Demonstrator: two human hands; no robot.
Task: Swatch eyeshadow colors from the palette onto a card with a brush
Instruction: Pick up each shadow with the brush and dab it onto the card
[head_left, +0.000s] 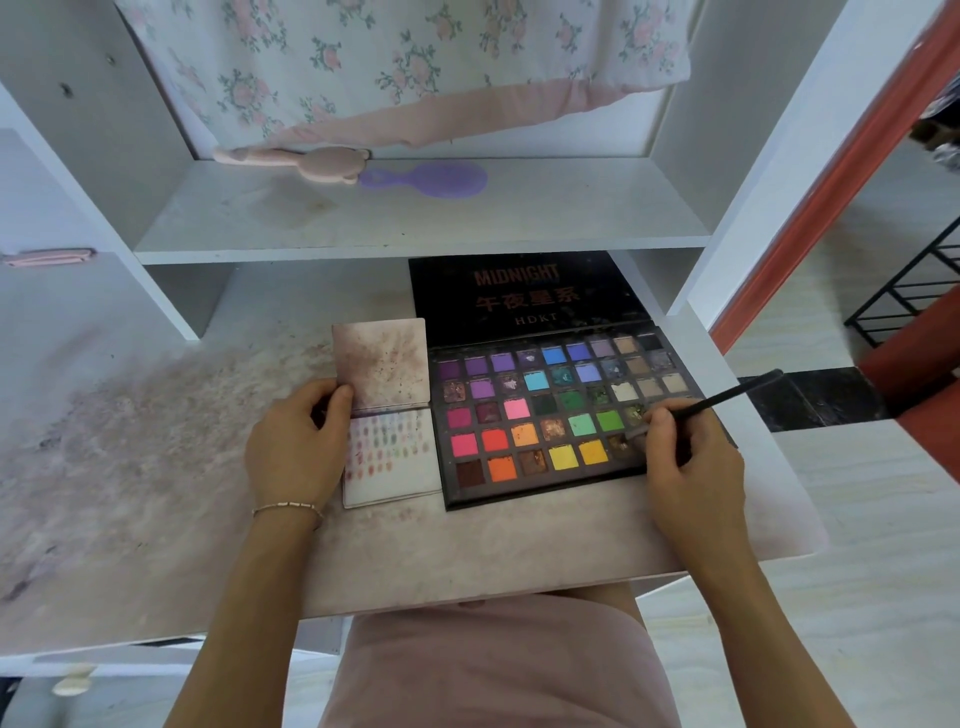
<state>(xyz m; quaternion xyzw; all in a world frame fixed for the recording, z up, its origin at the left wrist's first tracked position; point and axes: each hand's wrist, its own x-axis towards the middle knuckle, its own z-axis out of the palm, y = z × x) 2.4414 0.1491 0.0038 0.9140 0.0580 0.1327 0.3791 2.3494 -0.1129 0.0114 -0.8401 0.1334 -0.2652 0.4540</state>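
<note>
An open eyeshadow palette (545, 415) with several rows of bright pans lies on the desk, its black lid (524, 291) propped up behind. Left of it lies a white card (405, 473) with rows of small colour swatches, a stained flap (382, 364) folded up above it. My left hand (293, 447) holds the card's left edge, thumb on the fold. My right hand (685, 457) pinches a thin black brush (727, 397), its tip down in a dark pan at the palette's lower right corner.
The desk top (182, 441) is dusted with pinkish powder stains. On the shelf (415, 218) above lie a pink bear-shaped item (311, 163) and a purple hairbrush (431, 178). A floral cloth (405, 67) hangs behind. A black wire rack (914, 291) stands at far right.
</note>
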